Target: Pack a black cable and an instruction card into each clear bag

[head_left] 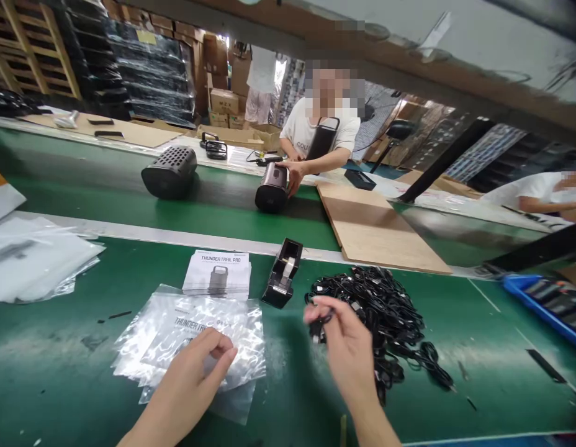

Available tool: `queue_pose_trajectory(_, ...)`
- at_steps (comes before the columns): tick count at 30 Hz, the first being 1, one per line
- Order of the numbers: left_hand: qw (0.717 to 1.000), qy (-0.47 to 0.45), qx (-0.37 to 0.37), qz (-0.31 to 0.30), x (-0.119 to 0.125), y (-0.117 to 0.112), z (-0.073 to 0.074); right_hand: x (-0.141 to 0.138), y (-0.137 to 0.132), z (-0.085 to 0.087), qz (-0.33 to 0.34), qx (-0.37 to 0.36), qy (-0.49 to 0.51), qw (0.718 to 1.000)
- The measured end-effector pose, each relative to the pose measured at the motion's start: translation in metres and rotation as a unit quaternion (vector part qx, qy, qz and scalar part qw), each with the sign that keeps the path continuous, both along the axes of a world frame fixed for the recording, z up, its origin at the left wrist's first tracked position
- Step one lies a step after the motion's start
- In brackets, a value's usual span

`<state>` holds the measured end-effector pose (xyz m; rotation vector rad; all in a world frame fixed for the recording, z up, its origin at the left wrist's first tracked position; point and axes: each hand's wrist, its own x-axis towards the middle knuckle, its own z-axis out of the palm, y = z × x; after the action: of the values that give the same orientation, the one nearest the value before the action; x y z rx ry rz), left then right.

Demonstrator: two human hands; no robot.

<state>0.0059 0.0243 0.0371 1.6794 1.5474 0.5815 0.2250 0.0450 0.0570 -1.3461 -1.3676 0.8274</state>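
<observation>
My right hand [346,347] pinches a coiled black cable [319,316] between thumb and fingers, at the left edge of a tangled heap of black cables [385,304]. My left hand [192,372] is over a pile of clear plastic bags [143,347], thumb and forefinger closed together. Whether bag film is caught between those fingertips, I cannot make out. A printed "Thunder Trail" leaflet shows through the top bag. Behind the bags lies a stack of printed leaflets [216,268]. A black tape dispenser [282,274] stands between leaflets and cables.
Across the green bench, a co-worker [323,133] touches a dark speaker [272,186]; another speaker [169,172] lies farther left. A wooden board [381,226] slants at right. White plastic sleeves [36,257] lie at left, a blue tray [544,316] at far right.
</observation>
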Motion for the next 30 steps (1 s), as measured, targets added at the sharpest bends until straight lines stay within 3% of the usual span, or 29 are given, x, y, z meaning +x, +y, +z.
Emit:
queue_pose_trajectory(2, 1.0, -0.005, 0.009, 0.003, 0.0, 0.0, -0.002, -0.025, -0.016, -0.005, 0.132, -0.171, 0.065, 0.974)
queue_pose_trajectory(4, 0.999, -0.016, 0.03, -0.002, -0.001, 0.0, -0.005, -0.047, -0.022, -0.01, 0.196, -0.22, 0.007, 0.956)
queue_pose_trajectory(8, 0.997, -0.046, 0.06, 0.02, -0.003, -0.002, -0.009, -0.064, -0.015, -0.016, 0.154, -0.168, -0.14, 0.964)
queue_pose_trajectory(12, 0.995, -0.073, 0.048, 0.047, 0.002, -0.009, -0.009, -0.063, -0.004, -0.012, 0.096, -0.166, -0.227, 0.955)
queue_pose_trajectory(14, 0.994, -0.08, 0.051, 0.056, 0.004, -0.011, -0.009, -0.063, -0.004, -0.008, 0.11, -0.16, -0.232, 0.953)
queue_pose_trajectory(19, 0.993, -0.065, 0.081, 0.063, -0.002, -0.009, -0.008, -0.061, -0.011, 0.001, 0.227, -0.19, -0.025, 0.955)
queue_pose_trajectory(25, 0.989, -0.101, 0.067, 0.086, -0.011, -0.006, -0.005, -0.06, -0.01, 0.006, 0.161, -0.24, 0.147, 0.946)
queue_pose_trajectory(30, 0.985, -0.133, 0.037, 0.1, -0.013, -0.007, -0.009, -0.059, -0.014, 0.011, 0.106, -0.25, 0.192, 0.943)
